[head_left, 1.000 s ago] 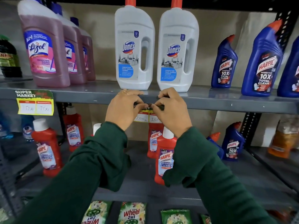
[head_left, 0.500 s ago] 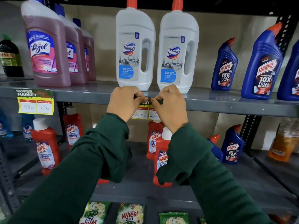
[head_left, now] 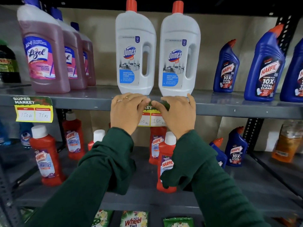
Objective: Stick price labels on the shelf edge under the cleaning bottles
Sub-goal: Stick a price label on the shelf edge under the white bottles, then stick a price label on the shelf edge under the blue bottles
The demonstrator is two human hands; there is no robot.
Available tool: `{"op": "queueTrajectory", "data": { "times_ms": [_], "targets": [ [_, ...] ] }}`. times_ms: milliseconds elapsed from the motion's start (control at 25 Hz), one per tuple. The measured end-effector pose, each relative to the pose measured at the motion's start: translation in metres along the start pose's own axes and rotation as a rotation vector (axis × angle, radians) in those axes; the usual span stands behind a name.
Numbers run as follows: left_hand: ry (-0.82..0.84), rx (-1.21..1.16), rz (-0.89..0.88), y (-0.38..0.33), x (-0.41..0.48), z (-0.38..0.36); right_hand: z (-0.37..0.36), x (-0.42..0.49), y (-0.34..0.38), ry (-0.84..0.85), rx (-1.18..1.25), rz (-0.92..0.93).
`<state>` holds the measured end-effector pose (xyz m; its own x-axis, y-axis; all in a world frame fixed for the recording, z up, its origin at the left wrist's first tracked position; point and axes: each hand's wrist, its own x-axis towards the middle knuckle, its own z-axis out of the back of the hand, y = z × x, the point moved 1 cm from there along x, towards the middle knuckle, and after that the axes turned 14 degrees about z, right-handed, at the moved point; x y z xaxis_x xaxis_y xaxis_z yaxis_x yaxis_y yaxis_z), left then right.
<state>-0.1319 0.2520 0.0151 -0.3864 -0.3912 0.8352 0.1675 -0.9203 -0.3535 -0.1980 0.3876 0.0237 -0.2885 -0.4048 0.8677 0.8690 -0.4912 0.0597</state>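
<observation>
Bottles of Domex (head_left: 136, 51) stand at the front edge of the shelf (head_left: 229, 110) just above the price label (head_left: 157, 119), which is half hidden by the left hand (head_left: 127, 112) and right hand (head_left: 178, 113), both pressing its top strip against that edge with flattened, uncurled fingers, while another label (head_left: 33, 109) hangs under the Lizol bottles (head_left: 44, 54) leftward.

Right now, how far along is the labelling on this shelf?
Done: one label is stuck on the shelf edge under the Lizol bottles. In hand: the left hand and right hand press a second label onto the edge under the Domex bottles. Left: the edge under the Harpic bottles shows no label.
</observation>
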Motion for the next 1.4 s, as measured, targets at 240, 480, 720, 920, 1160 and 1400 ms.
{"op": "queueTrajectory", "data": {
  "times_ms": [240, 480, 720, 920, 1160, 1400],
  "targets": [
    [0.023, -0.088, 0.006, 0.022, 0.005, 0.013, 0.006, 0.004, -0.014, 0.052, 0.099, 0.076],
    [0.014, -0.121, -0.034, 0.026, 0.008, 0.011, 0.012, 0.004, -0.019, 0.099, 0.142, 0.107],
    [-0.048, -0.162, -0.012, 0.023, 0.005, 0.011, 0.024, 0.002, -0.019, 0.235, 0.191, 0.131],
    [-0.118, -0.194, 0.087, -0.018, 0.006, 0.013, 0.054, -0.001, -0.039, 0.087, 0.518, -0.087],
    [-0.097, -0.161, -0.259, -0.149, -0.017, -0.055, 0.123, -0.016, -0.123, 0.066, 0.219, -0.016],
    [0.110, -0.064, -0.406, -0.287, -0.029, -0.135, 0.190, -0.040, -0.240, -0.016, -0.212, -0.183]
  ]
}}
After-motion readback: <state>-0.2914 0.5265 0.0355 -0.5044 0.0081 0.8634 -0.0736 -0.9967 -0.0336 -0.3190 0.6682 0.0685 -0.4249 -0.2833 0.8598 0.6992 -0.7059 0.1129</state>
